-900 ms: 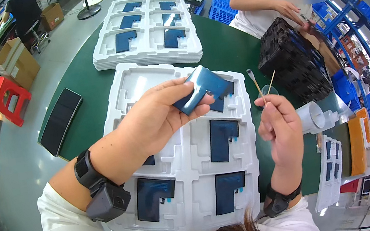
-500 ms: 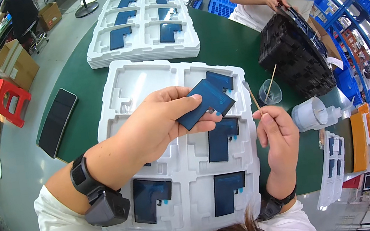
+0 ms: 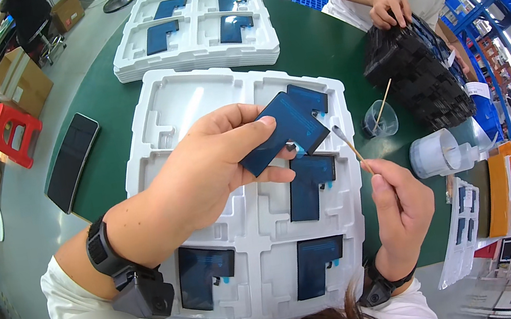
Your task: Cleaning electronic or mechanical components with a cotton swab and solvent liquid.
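Note:
My left hand (image 3: 218,155) is closed on a flat, dark-blue L-shaped battery (image 3: 278,131), thumb on top and fingers beneath, tilted above a white plastic tray (image 3: 194,99). A small connector tab shows at its notch. Between the thumb and fingers of my right hand (image 3: 402,203) is a wooden-stick cotton swab (image 3: 353,148). Its darkened tip points up toward the battery's right corner, apart from it. Similar batteries lie in the tray's compartments: one (image 3: 309,100) partly behind the held battery, one (image 3: 312,192) below it, and two in the front row (image 3: 205,276).
A stack of white trays (image 3: 198,62) with batteries stands behind. To the right are a clear cup (image 3: 379,120) holding a stick, a translucent bottle (image 3: 434,154) and a black stack (image 3: 414,70) under a co-worker's hand (image 3: 390,9). A phone (image 3: 73,163) lies left.
My right hand has shifted right and slightly down, and the swab's tip now shows beside the battery. The co-worker's hand and the black stack have moved. The view has shifted slightly.

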`<state>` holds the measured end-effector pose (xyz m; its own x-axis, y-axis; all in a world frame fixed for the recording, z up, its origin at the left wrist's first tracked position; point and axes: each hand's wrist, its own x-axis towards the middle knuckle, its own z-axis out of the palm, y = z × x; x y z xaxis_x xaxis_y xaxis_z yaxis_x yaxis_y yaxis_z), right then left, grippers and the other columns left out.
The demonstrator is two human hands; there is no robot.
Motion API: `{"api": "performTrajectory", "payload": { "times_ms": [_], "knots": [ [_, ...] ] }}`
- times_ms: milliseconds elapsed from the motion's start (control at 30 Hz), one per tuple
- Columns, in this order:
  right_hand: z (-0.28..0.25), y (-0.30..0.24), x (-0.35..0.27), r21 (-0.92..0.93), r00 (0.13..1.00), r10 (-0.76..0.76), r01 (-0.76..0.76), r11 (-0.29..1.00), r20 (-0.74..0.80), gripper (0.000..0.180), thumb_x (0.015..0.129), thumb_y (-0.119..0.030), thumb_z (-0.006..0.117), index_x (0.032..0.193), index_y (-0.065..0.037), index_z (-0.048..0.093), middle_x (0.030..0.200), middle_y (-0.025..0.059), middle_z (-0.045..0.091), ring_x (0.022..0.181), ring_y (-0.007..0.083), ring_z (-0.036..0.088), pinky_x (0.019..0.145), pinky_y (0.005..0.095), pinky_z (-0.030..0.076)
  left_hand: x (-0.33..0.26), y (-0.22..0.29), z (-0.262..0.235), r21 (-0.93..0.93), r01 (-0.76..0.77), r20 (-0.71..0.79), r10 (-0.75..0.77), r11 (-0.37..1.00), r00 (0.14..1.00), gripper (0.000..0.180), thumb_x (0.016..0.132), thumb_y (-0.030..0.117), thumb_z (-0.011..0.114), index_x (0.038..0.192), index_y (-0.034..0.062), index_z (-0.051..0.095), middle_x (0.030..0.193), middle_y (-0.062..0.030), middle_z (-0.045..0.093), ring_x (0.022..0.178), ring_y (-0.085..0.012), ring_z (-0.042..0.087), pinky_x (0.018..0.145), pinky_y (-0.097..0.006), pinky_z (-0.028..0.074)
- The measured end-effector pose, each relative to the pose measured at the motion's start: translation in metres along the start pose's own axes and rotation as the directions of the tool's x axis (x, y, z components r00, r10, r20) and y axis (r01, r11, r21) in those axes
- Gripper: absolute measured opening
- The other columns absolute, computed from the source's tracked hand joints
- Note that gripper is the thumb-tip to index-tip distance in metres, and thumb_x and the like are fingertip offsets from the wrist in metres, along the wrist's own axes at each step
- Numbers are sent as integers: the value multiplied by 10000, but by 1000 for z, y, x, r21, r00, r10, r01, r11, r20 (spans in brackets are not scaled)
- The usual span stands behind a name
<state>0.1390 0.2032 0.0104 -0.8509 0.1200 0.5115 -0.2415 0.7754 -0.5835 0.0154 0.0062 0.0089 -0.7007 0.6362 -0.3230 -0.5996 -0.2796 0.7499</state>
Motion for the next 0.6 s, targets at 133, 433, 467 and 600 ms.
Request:
{"api": "performTrajectory", "payload": {
  "times_ms": [133, 433, 467, 600],
  "knots": [
    [3, 0, 0, -34, 999, -45, 46, 998, 17, 164, 787, 35, 591, 941, 22, 645, 678, 69, 587, 502, 152, 429, 498, 272, 341, 2, -2, -1, 32, -16, 3, 16, 999, 1000, 283, 925, 149, 520, 1127, -49, 504, 1029, -130, 587, 937, -191, 600, 765, -345, 548],
    [5, 1, -1, -59, 1000, -31, 31, 998, -5, 134, 777, 24, 600, 902, 24, 648, 607, 56, 529, 485, 154, 401, 488, 276, 323, 1, -3, -3, 15, -27, 23, 26, 1000, 999, 306, 931, 152, 512, 1130, -79, 489, 1047, -139, 576, 942, -194, 593, 804, -363, 537],
    [5, 1, -1, -57, 999, -36, 36, 998, -3, 135, 776, 24, 600, 902, 23, 647, 602, 55, 523, 484, 154, 401, 486, 277, 321, 1, -4, -3, 18, -34, 23, 33, 999, 999, 310, 933, 152, 510, 1134, -82, 487, 1049, -141, 575, 945, -194, 593, 806, -364, 537],
    [5, -1, -1, -77, 1000, -5, 4, 997, -10, 137, 768, 29, 604, 899, 21, 647, 586, 49, 500, 484, 156, 398, 483, 280, 316, 2, -4, -4, 40, 6, 4, -6, 999, 1000, 316, 935, 150, 505, 1147, -84, 482, 1053, -142, 573, 949, -194, 593, 815, -363, 535]
  ]
}}
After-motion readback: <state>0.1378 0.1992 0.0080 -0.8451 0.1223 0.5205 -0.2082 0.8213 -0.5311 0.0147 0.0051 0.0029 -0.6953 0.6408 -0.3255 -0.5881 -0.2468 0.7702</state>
